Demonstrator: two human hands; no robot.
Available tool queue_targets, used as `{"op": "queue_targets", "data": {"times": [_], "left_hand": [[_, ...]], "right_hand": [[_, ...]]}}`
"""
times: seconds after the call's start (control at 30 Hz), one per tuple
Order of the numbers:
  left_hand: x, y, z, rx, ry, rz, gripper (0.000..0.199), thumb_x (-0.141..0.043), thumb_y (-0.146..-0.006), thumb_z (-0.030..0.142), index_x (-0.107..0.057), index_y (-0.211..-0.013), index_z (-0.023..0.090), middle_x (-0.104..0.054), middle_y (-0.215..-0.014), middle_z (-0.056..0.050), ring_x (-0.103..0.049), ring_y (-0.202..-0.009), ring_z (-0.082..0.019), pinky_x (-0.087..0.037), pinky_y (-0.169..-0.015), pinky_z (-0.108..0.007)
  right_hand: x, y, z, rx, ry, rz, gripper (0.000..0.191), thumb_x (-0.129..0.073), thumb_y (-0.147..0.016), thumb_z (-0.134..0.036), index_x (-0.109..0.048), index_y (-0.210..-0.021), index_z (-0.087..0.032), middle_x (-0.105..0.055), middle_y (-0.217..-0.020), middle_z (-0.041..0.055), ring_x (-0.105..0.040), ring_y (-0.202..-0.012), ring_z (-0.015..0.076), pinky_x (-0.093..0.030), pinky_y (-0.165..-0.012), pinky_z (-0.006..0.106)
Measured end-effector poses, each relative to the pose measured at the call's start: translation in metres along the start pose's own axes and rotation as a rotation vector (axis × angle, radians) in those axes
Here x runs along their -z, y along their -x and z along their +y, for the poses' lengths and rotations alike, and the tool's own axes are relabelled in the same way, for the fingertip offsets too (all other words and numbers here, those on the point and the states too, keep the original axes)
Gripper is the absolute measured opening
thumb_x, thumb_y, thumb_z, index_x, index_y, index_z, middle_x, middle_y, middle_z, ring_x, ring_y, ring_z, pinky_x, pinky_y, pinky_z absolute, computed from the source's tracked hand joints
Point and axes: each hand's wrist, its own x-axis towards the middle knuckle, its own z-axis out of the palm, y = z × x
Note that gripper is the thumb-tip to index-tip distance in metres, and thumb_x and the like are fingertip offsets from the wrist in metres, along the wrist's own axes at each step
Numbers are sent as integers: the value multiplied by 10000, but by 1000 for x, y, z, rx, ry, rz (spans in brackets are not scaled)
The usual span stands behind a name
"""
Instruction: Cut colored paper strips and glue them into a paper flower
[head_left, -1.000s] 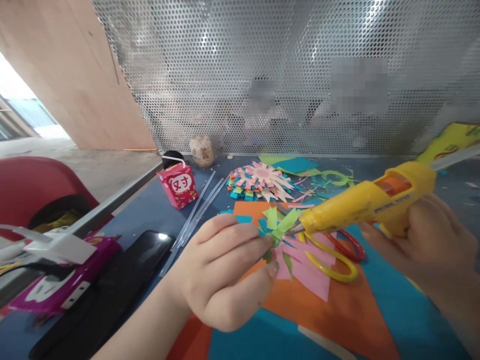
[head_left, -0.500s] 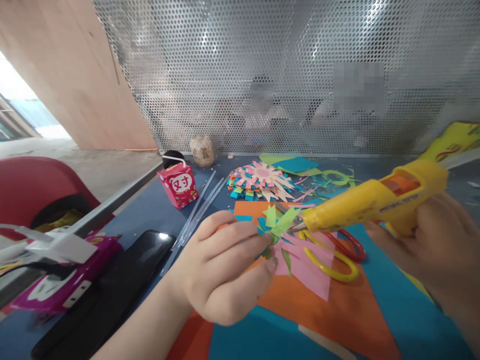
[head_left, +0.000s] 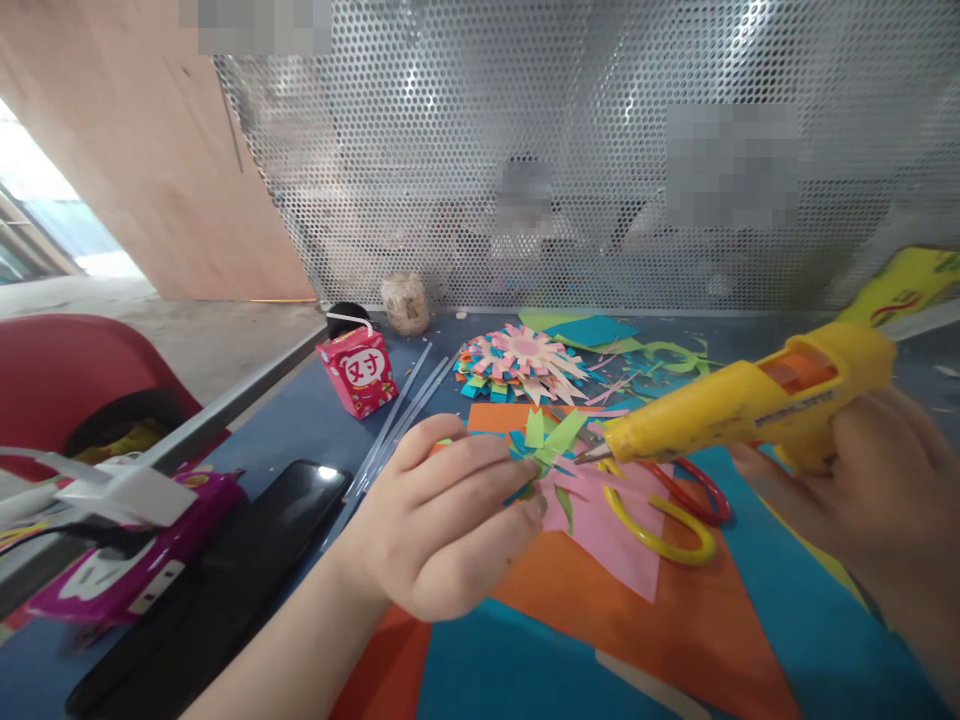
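My right hand [head_left: 862, 490] is wrapped round the handle of a yellow hot glue gun [head_left: 720, 400], whose metal nozzle points left. Close to the nozzle tip, my left hand [head_left: 457, 520] pinches a fringed paper flower [head_left: 559, 438] with green, blue and pink strips; the fingers hide part of it. Beneath lies a pink paper sheet [head_left: 622, 550] on an orange sheet [head_left: 720, 630]. Scissors [head_left: 667, 540] with yellow and red handles rest on these papers, their blades partly covered. Farther back, several finished-looking fringed paper flowers [head_left: 525, 350] are piled together.
Clear glue sticks [head_left: 397, 410] lie left of my hand, beside a red drink carton [head_left: 360, 370] with a straw. A black phone [head_left: 225, 570] and a purple power strip [head_left: 135, 560] sit at left. A jar [head_left: 405, 303] stands before the perforated metal panel [head_left: 450, 130].
My left hand has shifted slightly left with the paper flower. The glue gun stays nearly in place, its nozzle tip now showing more plainly.
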Motion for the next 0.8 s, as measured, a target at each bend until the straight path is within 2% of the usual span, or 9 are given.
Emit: {"op": "queue_targets", "data": {"times": [0.2,0.33,0.5,0.8], "left_hand": [[0,-2,0,-16,10,-6,140,-439,-882,124,-563,-836,172,-740,-815,-55,-671,-809,-184,-465,-776,-378],[5,-9,1,-37,13,-84,150,-447,-877,108,-574,-816,156,-748,-806,-52,-689,-769,-186,-477,-744,-365],[7,-11,2,-40,39,-124,165,-445,-867,97,-585,-805,160,-750,-825,-56,-694,-771,-195,-485,-742,-369],[5,-10,2,-32,45,-110,151,-466,-859,97,-598,-799,143,-749,-814,-63,-695,-754,-208,-479,-730,-379]], "right_hand": [[-1,-3,-1,59,-29,12,270,-496,-798,-414,-312,-674,-260,-358,-582,-14,-441,-492,165,-321,-425,288],[-3,-4,-2,137,-57,52,309,-515,-821,-404,-294,-664,-254,-365,-591,-19,-413,-471,141,-285,-398,280],[-4,-3,-4,140,-42,25,303,-487,-845,-414,-305,-667,-250,-388,-614,-16,-375,-442,121,-228,-384,289],[-3,-4,-3,143,-52,18,283,-492,-841,-391,-315,-666,-256,-417,-625,-2,-441,-489,142,-275,-401,290]]}}
